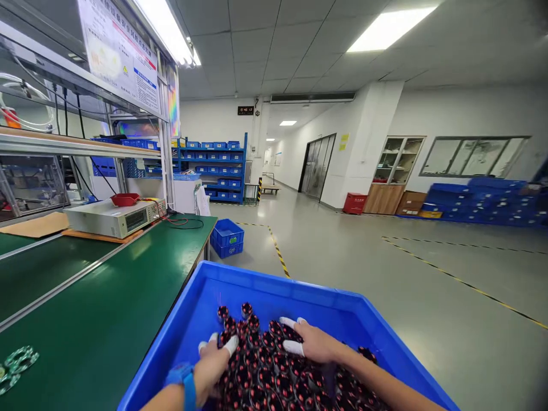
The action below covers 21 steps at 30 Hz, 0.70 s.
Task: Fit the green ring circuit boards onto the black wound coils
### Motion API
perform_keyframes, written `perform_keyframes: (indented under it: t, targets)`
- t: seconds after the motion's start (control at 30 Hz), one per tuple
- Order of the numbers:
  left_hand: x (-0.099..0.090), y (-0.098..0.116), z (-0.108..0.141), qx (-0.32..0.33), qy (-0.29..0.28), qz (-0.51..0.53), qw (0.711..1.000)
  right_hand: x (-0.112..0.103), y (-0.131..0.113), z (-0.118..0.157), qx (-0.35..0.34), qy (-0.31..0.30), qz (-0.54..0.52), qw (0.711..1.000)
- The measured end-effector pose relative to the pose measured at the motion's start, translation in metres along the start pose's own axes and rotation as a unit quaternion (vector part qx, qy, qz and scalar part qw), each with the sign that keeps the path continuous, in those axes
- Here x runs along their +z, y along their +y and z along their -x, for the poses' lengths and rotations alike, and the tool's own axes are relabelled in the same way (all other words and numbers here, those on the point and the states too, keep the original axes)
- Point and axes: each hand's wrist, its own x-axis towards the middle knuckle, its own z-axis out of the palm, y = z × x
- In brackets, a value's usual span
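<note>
Centrally, a blue tub [282, 281] stands beside a green worktop [100, 319]; seen from within the room, small black-and-red parts [265, 377] lie heaped on its floor. Left hand [216, 357]: at the heap's left side, thumb and fingers apart among the parts. Right hand [310, 341]: over the heap's far right portion, thumb likewise spread from the fingers. Whether either grips a part cannot be told. White coverings [293, 347] sheathe the fingertips; a blue wristband [189, 389] encircles the left wrist. Upper left: a bench instrument [115, 218] bearing a red tray [125, 199].
</note>
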Motion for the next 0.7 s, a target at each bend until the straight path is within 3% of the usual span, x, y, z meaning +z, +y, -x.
perform_keyframes:
  t: [0.1,0.23,0.33,0.43,0.7]
  targets:
    - [-0.01,0.011,-0.011,-0.019,-0.008,0.076,0.997,0.007,-0.002,-0.01,0.004,-0.007,-0.038,0.999]
    - [-0.048,-0.009,-0.033,-0.016,-0.024,0.086,0.996,0.003,0.008,-0.028,0.039,-0.014,-0.084,0.996]
    - [-0.067,-0.022,-0.057,0.002,0.009,0.023,1.0,-0.002,0.015,-0.039,0.021,-0.02,-0.075,0.997]
    - [-0.066,-0.019,-0.086,0.028,0.032,-0.056,0.998,-0.002,0.011,-0.052,-0.032,-0.034,-0.044,0.998]
    - [-0.058,0.008,-0.14,0.089,-0.006,-0.164,0.982,-0.003,-0.032,-0.106,-0.128,-0.049,0.04,0.99]
